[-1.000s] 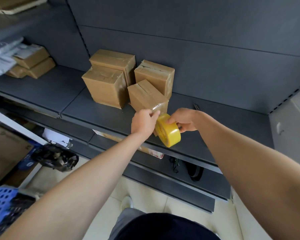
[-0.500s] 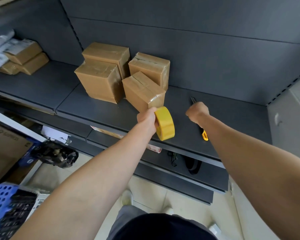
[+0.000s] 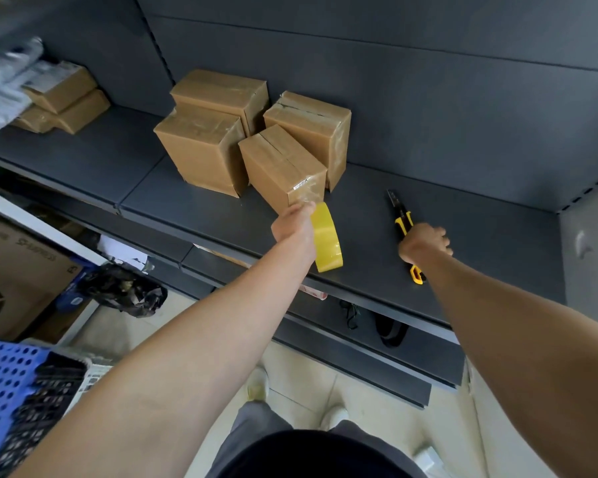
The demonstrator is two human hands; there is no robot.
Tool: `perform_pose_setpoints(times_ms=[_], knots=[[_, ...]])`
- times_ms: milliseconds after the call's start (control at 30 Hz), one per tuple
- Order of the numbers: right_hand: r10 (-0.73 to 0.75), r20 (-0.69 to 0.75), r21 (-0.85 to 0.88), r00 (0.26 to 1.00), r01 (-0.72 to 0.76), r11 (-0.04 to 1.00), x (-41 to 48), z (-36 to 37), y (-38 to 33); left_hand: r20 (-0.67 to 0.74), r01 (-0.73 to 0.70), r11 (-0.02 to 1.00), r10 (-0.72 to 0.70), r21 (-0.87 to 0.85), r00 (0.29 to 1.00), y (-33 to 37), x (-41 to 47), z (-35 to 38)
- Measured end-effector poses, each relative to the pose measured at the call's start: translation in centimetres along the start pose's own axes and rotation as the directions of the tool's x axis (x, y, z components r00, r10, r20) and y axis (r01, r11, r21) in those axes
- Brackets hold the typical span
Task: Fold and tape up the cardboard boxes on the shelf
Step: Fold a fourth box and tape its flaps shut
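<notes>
Several taped cardboard boxes stand grouped on the dark grey shelf (image 3: pixel 201 215). The nearest box (image 3: pixel 280 167) is tilted, with clear tape running from its front corner to a yellow tape roll (image 3: pixel 327 241). My left hand (image 3: pixel 294 225) grips that roll just in front of the box. To the right, my right hand (image 3: pixel 423 243) curls round the handle of a yellow and black utility knife (image 3: pixel 402 220) that lies on the shelf, its blade end pointing away from me.
More small boxes (image 3: pixel 66 101) and grey plastic mailers (image 3: pixel 4 81) sit at the shelf's far left. Below are a lower shelf, a large cardboard carton (image 3: pixel 14 270), a black bag (image 3: pixel 125 291) and a blue perforated crate (image 3: pixel 4 384). A grey wall (image 3: pixel 587 257) closes the right.
My right hand let go of the tape roll, moved right and closed on the knife. My left hand took over the roll and keeps it by the tilted box.
</notes>
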State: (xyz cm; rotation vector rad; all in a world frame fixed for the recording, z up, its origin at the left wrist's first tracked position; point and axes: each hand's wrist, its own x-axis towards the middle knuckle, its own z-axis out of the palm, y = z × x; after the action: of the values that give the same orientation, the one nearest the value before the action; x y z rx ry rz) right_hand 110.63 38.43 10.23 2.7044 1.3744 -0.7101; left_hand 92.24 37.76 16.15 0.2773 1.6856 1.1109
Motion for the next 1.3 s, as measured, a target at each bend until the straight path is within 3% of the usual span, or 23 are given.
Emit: perform_pose_setpoints(times_ms=[100, 267, 333, 500, 667, 800, 933, 1067, 1300], knots=[[-0.087, 0.025, 0.136, 0.996, 0.083, 0.987, -0.2, -0.5, -0.2, -0.005, -0.025, 0.999, 0.025, 0.027, 1.0, 0.4, 0.1, -0.1], [-0.338, -0.109, 0.309, 0.935, 0.354, 0.882, -0.8, -1.9, -0.6, -0.026, -0.031, 0.999, 0.032, 0.039, 0.999, 0.9, 0.2, -0.4], [-0.461, -0.121, 0.255, 0.879, 0.476, 0.841, -1.1, -2.7, -1.2, -0.03, -0.022, 1.0, 0.022, 0.021, 0.999, 1.0, 0.4, -0.5], [-0.709, -0.077, -0.072, 0.701, 0.705, 0.705, -1.4, -3.0, -3.6, -0.032, 0.026, 0.999, -0.025, 0.035, 0.999, 1.3, 0.6, -0.7], [-0.732, -0.012, -0.259, 0.681, 0.705, 0.66, -1.3, -2.2, -5.5, -0.048, 0.089, 0.995, -0.086, 0.054, 0.995, 2.0, 0.7, -1.1], [-0.742, 0.027, -0.296, 0.67, 0.714, 0.635, -1.1, -1.6, -6.4, -0.05, 0.114, 0.991, -0.111, 0.064, 0.993, 2.3, 0.8, -1.7], [-0.744, 0.048, -0.315, 0.666, 0.717, 0.622, -1.0, -0.9, -7.0, 0.068, 0.129, 0.987, -0.135, 0.096, 0.988, 2.7, 1.1, -2.1], [-0.718, 0.05, -0.352, 0.694, 0.685, 0.638, -0.7, -0.7, -7.3, -0.044, 0.192, 0.972, -0.188, 0.137, 0.981, 2.6, 1.8, -2.3], [-0.623, 0.074, -0.441, 0.779, 0.586, 0.68, -0.1, 0.0, -5.8, 0.017, 0.187, 0.942, -0.2, 0.28, 0.98, 3.0, 3.0, -2.4]])
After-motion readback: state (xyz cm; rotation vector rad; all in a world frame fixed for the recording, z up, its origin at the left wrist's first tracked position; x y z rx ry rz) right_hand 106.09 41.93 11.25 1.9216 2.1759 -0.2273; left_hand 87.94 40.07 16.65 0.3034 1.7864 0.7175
